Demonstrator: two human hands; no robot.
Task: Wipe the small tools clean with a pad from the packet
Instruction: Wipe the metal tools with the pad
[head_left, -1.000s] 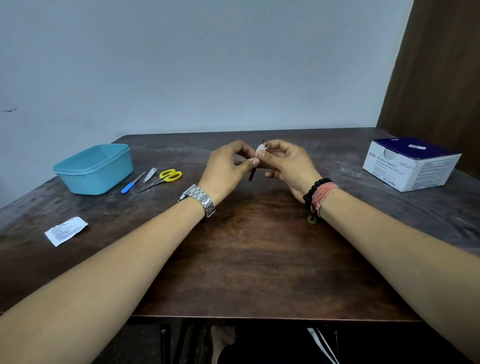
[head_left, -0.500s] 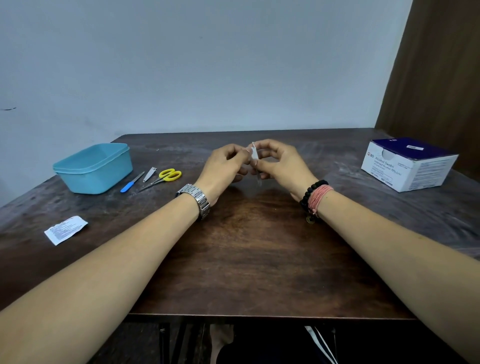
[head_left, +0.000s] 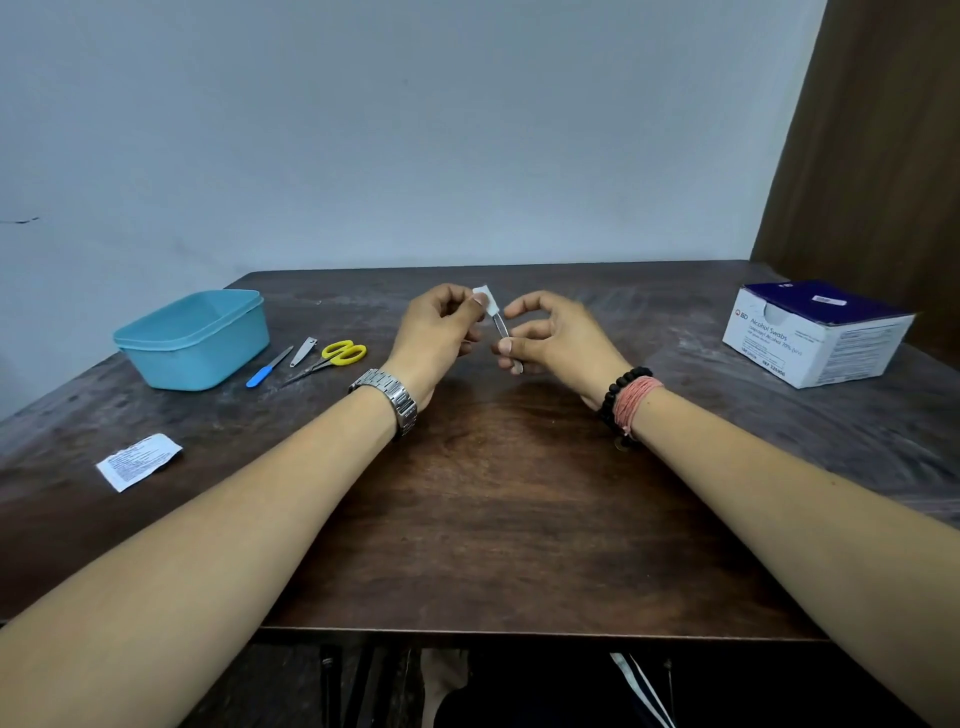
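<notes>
- The white pad (head_left: 484, 301) is pinched in the left hand (head_left: 434, 332) at the upper tip of a slim metal tool (head_left: 503, 332), whose lower end the right hand (head_left: 558, 340) grips between thumb and curled fingers
- A second ago both hands sat bunched together over the tool; now they have drawn apart and the bare shaft shows between them — one wipe stroke looks finished
- Left of the left hand wait the yellow scissors (head_left: 340, 354), nail clipper (head_left: 304, 351) and blue-handled file (head_left: 267, 368), beside a blue tub (head_left: 195, 338)
- Nearer, the torn packet (head_left: 137, 461); right of the right hand, well apart, the swab box (head_left: 815, 332) — nothing blocks the reach
</notes>
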